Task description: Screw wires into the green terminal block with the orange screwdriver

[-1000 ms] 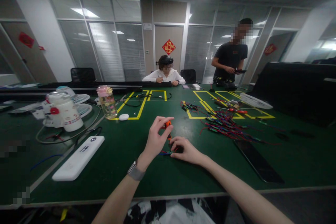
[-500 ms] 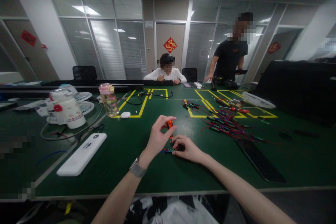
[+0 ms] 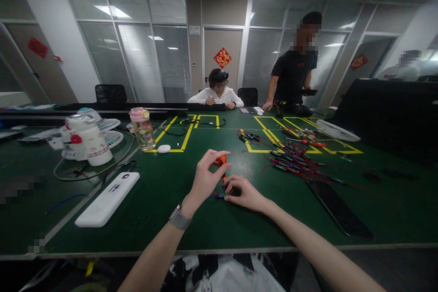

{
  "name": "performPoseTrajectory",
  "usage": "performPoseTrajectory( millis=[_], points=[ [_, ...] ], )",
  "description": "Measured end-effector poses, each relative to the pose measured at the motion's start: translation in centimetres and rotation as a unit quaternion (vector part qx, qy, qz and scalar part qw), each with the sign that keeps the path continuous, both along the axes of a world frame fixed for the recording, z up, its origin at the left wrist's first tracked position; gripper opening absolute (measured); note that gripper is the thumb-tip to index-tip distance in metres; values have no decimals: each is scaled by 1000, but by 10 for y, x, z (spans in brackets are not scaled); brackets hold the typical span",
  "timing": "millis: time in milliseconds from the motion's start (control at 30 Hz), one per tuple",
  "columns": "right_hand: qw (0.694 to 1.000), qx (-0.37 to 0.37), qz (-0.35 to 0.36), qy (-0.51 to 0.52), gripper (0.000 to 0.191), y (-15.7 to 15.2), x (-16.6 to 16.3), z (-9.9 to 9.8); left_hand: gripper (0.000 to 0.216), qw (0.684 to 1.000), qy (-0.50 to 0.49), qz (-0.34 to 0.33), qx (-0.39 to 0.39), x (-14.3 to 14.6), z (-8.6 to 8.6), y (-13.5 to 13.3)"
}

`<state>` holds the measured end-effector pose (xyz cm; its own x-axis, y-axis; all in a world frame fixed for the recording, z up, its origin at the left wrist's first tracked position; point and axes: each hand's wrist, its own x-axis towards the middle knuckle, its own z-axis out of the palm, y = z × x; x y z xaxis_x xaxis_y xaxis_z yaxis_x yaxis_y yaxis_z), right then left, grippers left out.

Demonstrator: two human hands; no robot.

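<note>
An orange-handled screwdriver stands nearly upright in my left hand, its handle between my thumb and fingers. Its lower end points down at a small green circuit board with thin wires, lying low over the green table. My right hand rests on the table, closed, with thumb and fingertips pinching the board's right side. My fingers cover part of the board and the screwdriver's tip area.
Right of my hands lies a heap of wired green boards. A black phone is near it. On the left are a white power bank, a pink-lidded bottle and a white earbud case. Two people are across the table.
My hands stay almost in place, the screwdriver tilting slightly. The standing person across the table has shifted a little to the left.
</note>
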<state>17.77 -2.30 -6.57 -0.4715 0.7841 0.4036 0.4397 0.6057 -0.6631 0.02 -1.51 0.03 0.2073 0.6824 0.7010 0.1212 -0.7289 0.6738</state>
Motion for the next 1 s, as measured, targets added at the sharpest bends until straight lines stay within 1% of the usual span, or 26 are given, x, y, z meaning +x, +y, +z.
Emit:
performPoseTrajectory(
  millis=[100,167,233,367,400,467,567,633,700,800,867,933,1000],
  points=[
    [1000,-2,1,1,10,0,0,1,33,998,-10,-52,-30,0,0,-2],
    [1000,-3,4,4,10,0,-1,1,36,996,-26,-74,-47,1,0,-2],
    [1000,-2,6,5,10,0,-1,1,34,996,-27,-67,-45,1,-1,-1],
    [1000,4,4,1,11,0,0,0,23,1000,-14,-7,-1,0,0,-1],
    [1000,5,4,0,11,1,0,0,22,1000,-13,-1,3,0,0,-1],
    [1000,4,4,0,11,1,0,-1,26,1000,-15,-18,-9,0,1,-2],
    [1000,3,5,2,11,1,0,-1,34,996,-32,-77,-45,0,1,-3],
    [1000,3,6,6,10,1,0,-1,35,993,-39,-93,-53,1,0,-3],
    [1000,5,5,7,11,1,0,-1,31,996,-33,-74,-43,1,0,-2],
    [1000,12,1,3,11,1,0,-1,20,1000,-23,-16,-5,2,0,-1],
    [1000,16,2,1,11,1,0,-1,17,1000,-21,1,8,2,0,-1],
    [1000,18,5,3,10,1,0,0,23,1000,-19,-20,-3,1,0,-2],
    [1000,20,7,6,10,1,0,0,31,998,-25,-57,-25,2,0,-3]
  ],
)
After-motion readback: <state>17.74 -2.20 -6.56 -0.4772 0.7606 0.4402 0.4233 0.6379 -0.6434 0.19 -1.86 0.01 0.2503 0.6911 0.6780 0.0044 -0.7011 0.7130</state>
